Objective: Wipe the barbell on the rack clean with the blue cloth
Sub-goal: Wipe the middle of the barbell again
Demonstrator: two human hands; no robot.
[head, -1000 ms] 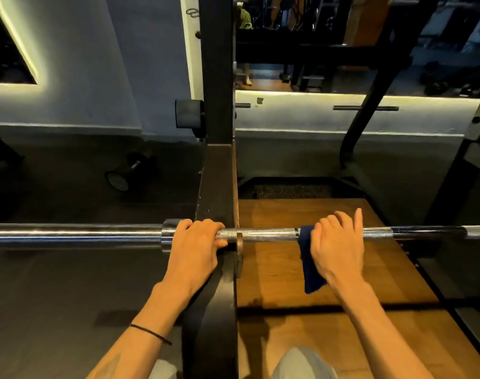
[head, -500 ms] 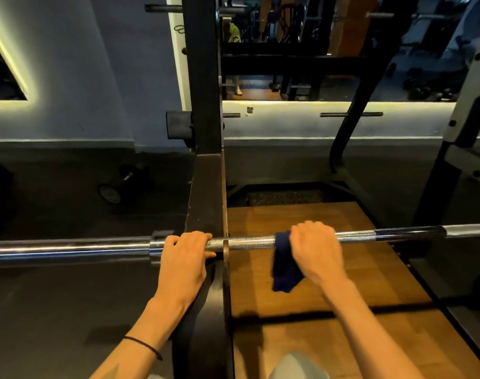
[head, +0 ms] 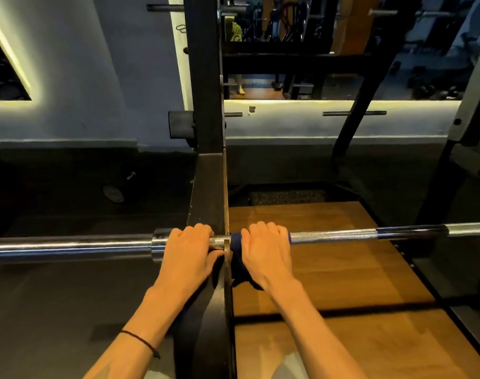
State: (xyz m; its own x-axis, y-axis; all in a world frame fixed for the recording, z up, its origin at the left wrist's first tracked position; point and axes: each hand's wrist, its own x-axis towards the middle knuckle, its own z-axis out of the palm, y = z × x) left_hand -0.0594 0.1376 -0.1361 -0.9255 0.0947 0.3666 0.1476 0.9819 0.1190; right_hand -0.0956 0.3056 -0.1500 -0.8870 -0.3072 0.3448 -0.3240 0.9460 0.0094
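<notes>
— Holding the bar up? A black rack upright [head: 206, 110], the barbell [head: 334, 236] lying across its hook, level, running left and right past the post.

— And on the bar itself? Two hands: left hand [head: 189, 253] curled over the shaft just left of the post, right hand [head: 266, 253] just right of it, wrapped around a blue cloth [head: 240, 272] pressed to the knurled steel, loose end hanging below.

— Underneath? Dark floor [head: 55, 296] on the left, with a small round plate [head: 113, 193] lying flat well back. On the right, a wooden platform [head: 342, 283] inside the rack, framed in black.
</notes>
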